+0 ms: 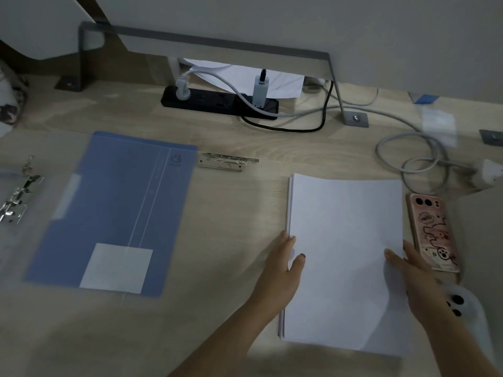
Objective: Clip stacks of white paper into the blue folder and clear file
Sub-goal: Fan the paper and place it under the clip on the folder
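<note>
Dim wooden desk (pixel 231 213) by grey wall (pixel 381 28) bears blue folder (pixel 114 208), paper stack (pixel 343 240).

One blue folder (pixel 114 202), 9 o'clock; one white paper stack (pixel 343 254), 3 o'clock; two silver metal clips (pixel 228 161); two cased phones (pixel 432 232); one black power strip (pixel 217 100).

My light wood-grain desk (pixel 231 213) carries a black power strip (pixel 206 100) at the back, under a grey metal stand (pixel 217 41); a coiled grey cable (pixel 408 135) lies at right; near it sits my phone in a pink cartoon case (pixel 432 232).
</note>
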The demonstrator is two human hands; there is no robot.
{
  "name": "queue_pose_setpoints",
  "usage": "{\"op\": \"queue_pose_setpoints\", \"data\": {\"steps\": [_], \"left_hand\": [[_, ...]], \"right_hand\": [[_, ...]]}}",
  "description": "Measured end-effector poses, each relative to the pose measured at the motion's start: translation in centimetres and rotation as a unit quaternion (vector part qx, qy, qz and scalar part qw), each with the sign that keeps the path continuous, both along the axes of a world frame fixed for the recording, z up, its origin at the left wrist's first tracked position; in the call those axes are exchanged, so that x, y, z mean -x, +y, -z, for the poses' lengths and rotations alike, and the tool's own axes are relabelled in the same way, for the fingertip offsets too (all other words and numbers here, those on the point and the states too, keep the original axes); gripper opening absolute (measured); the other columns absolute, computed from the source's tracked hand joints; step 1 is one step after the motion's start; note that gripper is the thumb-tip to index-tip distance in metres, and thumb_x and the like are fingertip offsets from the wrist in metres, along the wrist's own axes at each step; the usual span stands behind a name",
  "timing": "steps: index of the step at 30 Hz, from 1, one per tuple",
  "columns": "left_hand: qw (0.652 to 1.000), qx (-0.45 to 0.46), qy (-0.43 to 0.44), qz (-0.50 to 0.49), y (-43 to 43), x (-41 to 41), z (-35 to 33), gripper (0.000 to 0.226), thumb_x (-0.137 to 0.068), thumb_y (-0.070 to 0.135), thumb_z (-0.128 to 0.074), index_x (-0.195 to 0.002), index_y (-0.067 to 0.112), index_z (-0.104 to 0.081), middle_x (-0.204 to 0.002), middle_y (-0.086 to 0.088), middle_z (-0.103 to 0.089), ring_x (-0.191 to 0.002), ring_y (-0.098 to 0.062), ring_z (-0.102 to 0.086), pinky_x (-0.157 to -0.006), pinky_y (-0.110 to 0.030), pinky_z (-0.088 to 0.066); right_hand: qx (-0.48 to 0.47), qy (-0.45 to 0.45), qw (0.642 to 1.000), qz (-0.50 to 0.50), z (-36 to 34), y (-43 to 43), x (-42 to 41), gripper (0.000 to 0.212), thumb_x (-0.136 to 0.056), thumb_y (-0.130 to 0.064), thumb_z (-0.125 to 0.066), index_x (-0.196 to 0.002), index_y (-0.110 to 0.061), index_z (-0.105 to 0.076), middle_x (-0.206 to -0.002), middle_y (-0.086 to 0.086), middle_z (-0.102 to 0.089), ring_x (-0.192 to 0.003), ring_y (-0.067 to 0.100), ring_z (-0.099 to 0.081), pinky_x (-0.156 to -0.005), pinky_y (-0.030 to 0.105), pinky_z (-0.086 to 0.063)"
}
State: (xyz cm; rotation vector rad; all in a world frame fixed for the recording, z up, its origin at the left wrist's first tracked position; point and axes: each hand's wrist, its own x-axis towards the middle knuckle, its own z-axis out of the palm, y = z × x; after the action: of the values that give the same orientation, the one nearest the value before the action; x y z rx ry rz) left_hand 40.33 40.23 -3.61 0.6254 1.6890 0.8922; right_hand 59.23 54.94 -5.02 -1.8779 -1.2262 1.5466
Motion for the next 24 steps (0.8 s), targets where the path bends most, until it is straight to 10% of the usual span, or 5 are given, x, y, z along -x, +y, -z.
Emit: {"op": "queue_pose_setpoints", "data": {"steps": [5,9,11,17,24], "left_hand": [[0.998,-0.017,-0.036,-0.046,0.2,0.7,-0.8,0.047,-0.097,0.023,-0.041,-0.142,0.026,-0.028,-0.148,0.014,-0.032,-0.126,0.009,-0.033,-0.106,-0.012,-0.025],[0.987,-0.049,-0.02,-0.149,0.0,2.9,-2.4,0.034,-0.094,0.012,-0.049,-0.126,0.021,-0.045,-0.106,0.022,-0.054,-0.088,0.025,-0.049,-0.071,0.01,-0.03],[0.982,-0.038,-0.003,-0.183,-1.1,4.8,-2.9,0.035,-0.093,0.015,-0.051,-0.128,0.014,-0.048,-0.117,0.017,-0.054,-0.104,0.006,-0.051,-0.083,0.001,-0.032],[0.968,0.034,0.042,-0.246,-6.1,10.7,-2.4,0.054,-0.095,0.025,-0.048,-0.144,0.013,-0.029,-0.141,0.005,-0.038,-0.132,-0.015,-0.036,-0.106,-0.026,-0.025],[0.959,0.067,0.084,-0.261,-8.8,15.6,-0.4,0.037,-0.093,0.024,-0.051,-0.128,0.014,-0.043,-0.113,0.011,-0.048,-0.113,-0.017,-0.046,-0.091,-0.027,-0.037]], "right_hand": [[0.034,0.082,0.996,0.001,-1.7,-0.5,0.3,0.043,-0.088,-0.012,-0.055,-0.131,-0.02,-0.05,-0.129,0.002,-0.057,-0.115,0.024,-0.055,-0.094,0.037,-0.046],[0.057,0.136,0.989,-0.017,-3.2,-2.1,2.5,0.038,-0.087,-0.009,-0.054,-0.124,-0.018,-0.055,-0.118,0.0,-0.066,-0.105,0.017,-0.063,-0.081,0.027,-0.056],[0.06,0.148,0.986,-0.042,-3.6,-3.6,4.7,0.026,-0.089,-0.007,-0.052,-0.109,-0.019,-0.061,-0.097,-0.004,-0.074,-0.086,0.014,-0.069,-0.064,0.023,-0.057],[0.071,0.111,0.99,-0.056,-1.1,-8.5,12.7,0.043,-0.092,-0.019,-0.051,-0.133,-0.006,-0.045,-0.128,0.008,-0.054,-0.116,0.025,-0.052,-0.093,0.032,-0.043],[0.067,0.036,0.992,-0.099,-1.0,-10.5,19.1,0.018,-0.089,-0.013,-0.049,-0.073,-0.005,-0.052,-0.07,0.01,-0.042,-0.062,0.019,-0.04,-0.052,0.026,-0.032]]}}
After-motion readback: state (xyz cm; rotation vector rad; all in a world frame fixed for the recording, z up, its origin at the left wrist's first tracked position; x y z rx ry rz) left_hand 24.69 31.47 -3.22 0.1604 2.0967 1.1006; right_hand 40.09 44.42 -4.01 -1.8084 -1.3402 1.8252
